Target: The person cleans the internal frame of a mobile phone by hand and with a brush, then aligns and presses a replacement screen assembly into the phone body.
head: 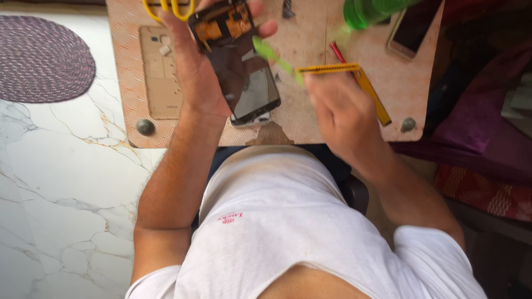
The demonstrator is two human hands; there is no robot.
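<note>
My left hand [194, 66] holds an opened smartphone [244, 72] above a small patterned work board [388, 77]; its dark body and orange-brown inner parts face up, and my fingertips wrap its top end. My right hand [341, 113] is closed around a green tool [271, 55], blurred, whose tip points toward the phone. A yellow ruler-like tool [366, 88] lies under and beside my right hand.
A gold phone back cover [158, 83] lies on the board's left. Yellow scissor handles [169, 8], a green bottle [368, 11], a red pen [337, 51] and another phone [413, 30] sit at the far edge. A woven mat [41, 58] lies on marble floor.
</note>
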